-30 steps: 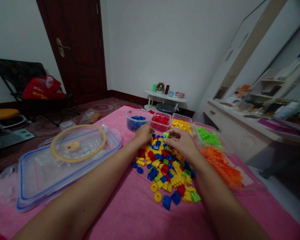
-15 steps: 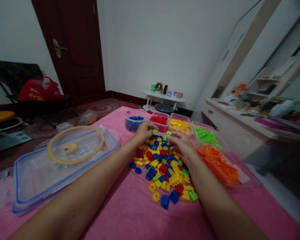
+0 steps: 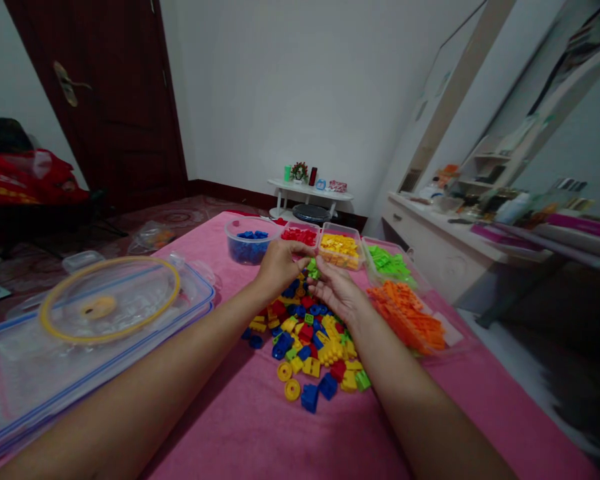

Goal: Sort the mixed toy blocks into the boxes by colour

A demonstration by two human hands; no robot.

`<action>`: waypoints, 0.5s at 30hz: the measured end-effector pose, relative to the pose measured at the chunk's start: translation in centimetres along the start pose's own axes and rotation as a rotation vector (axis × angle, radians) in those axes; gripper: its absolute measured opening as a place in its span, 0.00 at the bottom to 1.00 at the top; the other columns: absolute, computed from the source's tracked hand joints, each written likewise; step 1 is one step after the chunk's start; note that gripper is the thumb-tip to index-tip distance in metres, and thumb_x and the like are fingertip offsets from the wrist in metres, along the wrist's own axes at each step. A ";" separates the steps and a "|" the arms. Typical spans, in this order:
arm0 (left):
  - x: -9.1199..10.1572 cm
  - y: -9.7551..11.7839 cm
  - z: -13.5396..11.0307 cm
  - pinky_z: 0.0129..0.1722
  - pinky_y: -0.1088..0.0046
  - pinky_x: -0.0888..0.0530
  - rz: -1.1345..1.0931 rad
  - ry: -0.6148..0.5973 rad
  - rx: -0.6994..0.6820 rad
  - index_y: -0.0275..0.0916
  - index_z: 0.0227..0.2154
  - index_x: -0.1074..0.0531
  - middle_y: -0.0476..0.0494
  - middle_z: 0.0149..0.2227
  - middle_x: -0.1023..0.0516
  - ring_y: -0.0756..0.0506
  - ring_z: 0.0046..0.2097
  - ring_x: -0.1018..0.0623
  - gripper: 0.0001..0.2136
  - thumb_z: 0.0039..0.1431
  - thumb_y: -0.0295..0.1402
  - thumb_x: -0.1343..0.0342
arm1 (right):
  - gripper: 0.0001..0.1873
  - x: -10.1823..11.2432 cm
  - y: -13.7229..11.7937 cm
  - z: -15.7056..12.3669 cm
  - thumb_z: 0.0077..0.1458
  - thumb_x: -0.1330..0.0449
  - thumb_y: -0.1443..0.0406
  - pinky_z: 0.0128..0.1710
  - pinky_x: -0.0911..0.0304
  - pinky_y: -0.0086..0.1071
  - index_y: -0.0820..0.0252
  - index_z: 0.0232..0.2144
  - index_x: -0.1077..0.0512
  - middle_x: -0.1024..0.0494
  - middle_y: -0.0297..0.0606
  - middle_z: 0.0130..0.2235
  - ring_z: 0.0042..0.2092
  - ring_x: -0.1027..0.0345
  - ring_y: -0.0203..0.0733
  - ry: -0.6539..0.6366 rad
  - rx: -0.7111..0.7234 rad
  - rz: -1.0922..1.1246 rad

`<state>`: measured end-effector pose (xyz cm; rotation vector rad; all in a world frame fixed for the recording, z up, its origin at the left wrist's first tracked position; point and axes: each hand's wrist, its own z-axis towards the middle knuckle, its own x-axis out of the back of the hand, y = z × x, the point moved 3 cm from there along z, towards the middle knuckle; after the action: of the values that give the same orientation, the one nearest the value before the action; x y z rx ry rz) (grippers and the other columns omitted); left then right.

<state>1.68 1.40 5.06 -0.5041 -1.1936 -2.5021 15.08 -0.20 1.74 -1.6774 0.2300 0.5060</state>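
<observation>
My left hand (image 3: 283, 265) and my right hand (image 3: 339, 288) meet above the far end of a pile of toy bricks (image 3: 307, 331). Between their closed fingertips are light green toy bricks (image 3: 313, 269), touching or nearly so; the fingers partly cover them, and I cannot tell whether they are joined. Beneath my hands the pile mixes blue, yellow, red and green pieces. Two yellow wheel-like rings (image 3: 292, 389) and blue bricks (image 3: 309, 398) lie at its near edge.
Beyond the pile stand a round tub of blue pieces (image 3: 250, 248) and boxes of red (image 3: 300, 236), yellow (image 3: 340, 248) and green pieces (image 3: 391, 263). Orange pieces (image 3: 410, 319) sit right of my right forearm. Clear lids (image 3: 145, 341) are stacked left on the pink cloth (image 3: 260, 427).
My hands have come together; a moment ago they were apart, each with a green brick in its fingers. The view has turned slightly right, so the surroundings sit further left.
</observation>
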 end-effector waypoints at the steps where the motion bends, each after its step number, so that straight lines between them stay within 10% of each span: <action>1: -0.1 0.2 0.0 0.39 0.75 0.27 0.007 -0.003 -0.004 0.36 0.34 0.22 0.46 0.34 0.19 0.50 0.35 0.22 0.09 0.50 0.25 0.44 | 0.12 0.0 0.1 0.0 0.48 0.36 0.62 0.23 0.34 0.22 0.60 0.34 0.32 0.27 0.30 0.26 0.24 0.31 0.30 0.001 -0.002 0.006; 15: -1.0 1.6 -0.5 0.46 0.69 0.26 -0.087 0.026 -0.040 0.37 0.47 0.27 0.42 0.47 0.24 0.46 0.47 0.24 0.16 0.55 0.27 0.49 | 0.06 -0.3 -0.6 -0.2 0.56 0.44 0.65 0.15 0.39 0.18 0.64 0.31 0.33 0.30 0.32 0.21 0.19 0.38 0.28 0.168 -0.040 0.295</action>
<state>3.14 0.16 5.39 -0.4368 -1.1817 -2.6020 15.08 -0.32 2.42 -1.7361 0.5997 0.5921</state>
